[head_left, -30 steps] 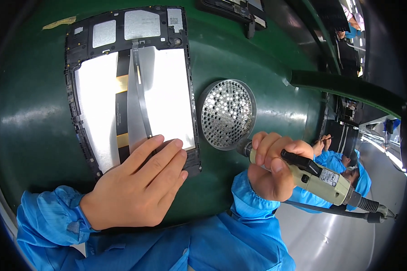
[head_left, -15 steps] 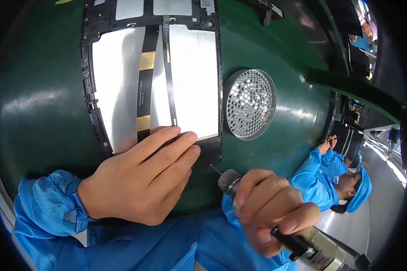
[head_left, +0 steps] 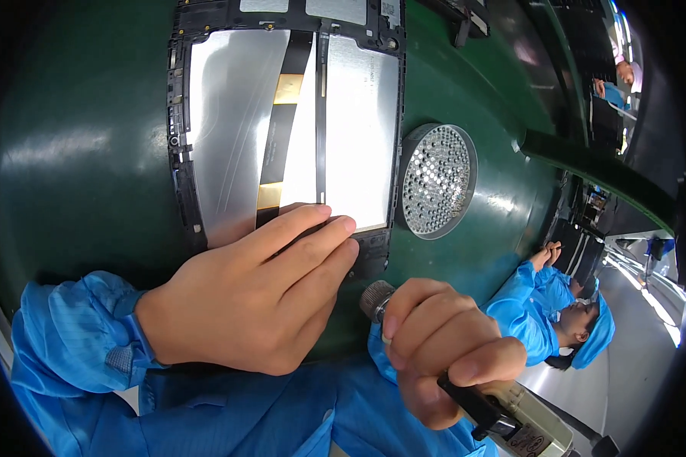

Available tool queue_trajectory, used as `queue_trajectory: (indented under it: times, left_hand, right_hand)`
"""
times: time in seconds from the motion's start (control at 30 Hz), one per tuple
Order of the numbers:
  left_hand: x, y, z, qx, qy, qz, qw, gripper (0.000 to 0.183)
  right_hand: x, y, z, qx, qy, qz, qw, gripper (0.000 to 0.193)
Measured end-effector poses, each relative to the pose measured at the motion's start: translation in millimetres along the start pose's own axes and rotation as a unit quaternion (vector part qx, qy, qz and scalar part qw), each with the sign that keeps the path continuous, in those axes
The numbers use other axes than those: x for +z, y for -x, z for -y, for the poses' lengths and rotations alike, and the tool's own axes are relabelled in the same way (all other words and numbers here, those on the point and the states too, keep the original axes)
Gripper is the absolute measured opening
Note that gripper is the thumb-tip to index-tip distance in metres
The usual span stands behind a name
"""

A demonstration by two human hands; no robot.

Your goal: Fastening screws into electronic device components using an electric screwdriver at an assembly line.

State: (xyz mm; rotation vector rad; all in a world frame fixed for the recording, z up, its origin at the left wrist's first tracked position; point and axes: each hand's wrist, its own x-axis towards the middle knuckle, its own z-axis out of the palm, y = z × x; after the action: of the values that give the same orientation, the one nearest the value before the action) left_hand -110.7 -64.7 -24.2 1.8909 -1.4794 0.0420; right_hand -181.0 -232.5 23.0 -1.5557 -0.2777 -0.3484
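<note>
The left hand [head_left: 244, 293], flat and extended, is resting on an opened tablet chassis [head_left: 351, 129] stretching ahead of it; the right hand [head_left: 453, 350], curled closed, is gripping an electric screwdriver [head_left: 540, 426].

i am watching a bright, cool-lit view, with strip lights [head_left: 648, 286] glaring at the far right. the silver panel [head_left: 362, 137] is blowing out to near white on its right side, while its left part is showing greyer reflections. the green table [head_left: 68, 221] is catching hazy sheen at left and right. the fisheye is bending straight edges and sinking the corners into black. i am seeing the left hand [head_left: 244, 293] sharply, but the upper-right background is looking small and murky.
</note>
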Motion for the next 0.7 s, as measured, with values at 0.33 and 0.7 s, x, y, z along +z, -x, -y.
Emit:
queue_trajectory:
  times: [0.33,0.7]
  left_hand:
    - [0.4,-8.7,-10.2,-0.029,-0.029,0.009,0.999,0.015]
    - [5.5,-9.2,-21.9,-0.068,-0.04,-0.025,0.997,0.011]
  right_hand:
    - [-4.4,-4.1,0.4,-0.009,-0.007,0.029,1.0,0.032]
    - [-77.6,8.8,17.9,-0.042,0.049,-0.093,0.994,0.036]
